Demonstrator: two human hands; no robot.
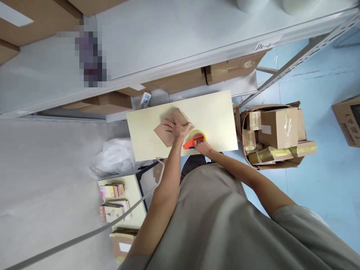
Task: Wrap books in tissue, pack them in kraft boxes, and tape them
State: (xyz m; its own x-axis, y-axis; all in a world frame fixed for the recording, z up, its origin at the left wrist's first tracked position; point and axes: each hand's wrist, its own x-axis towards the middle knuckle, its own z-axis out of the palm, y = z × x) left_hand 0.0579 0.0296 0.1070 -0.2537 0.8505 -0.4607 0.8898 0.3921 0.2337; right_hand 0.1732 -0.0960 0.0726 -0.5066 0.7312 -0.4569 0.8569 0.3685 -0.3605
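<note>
My left hand (174, 128) lies with fingers spread on a flat brown cardboard piece (166, 138), perhaps a folded carton. Just to the right, my right hand (201, 145) is closed round an orange-red tape dispenser (189, 143) with a roll of yellowish tape. The dispenser is at the near edge of the pale yellow table (216, 112), close to the cardboard's right corner. My right fingers partly cover the dispenser's handle.
A grey shelf (168, 41) with cardboard boxes stands beyond the table. Right of it, a large carton (270, 165) holds several smaller boxes. A white plastic bag (114, 157) lies left, above a side table (132, 217) with small packages. A grey cable (92, 233) crosses at left.
</note>
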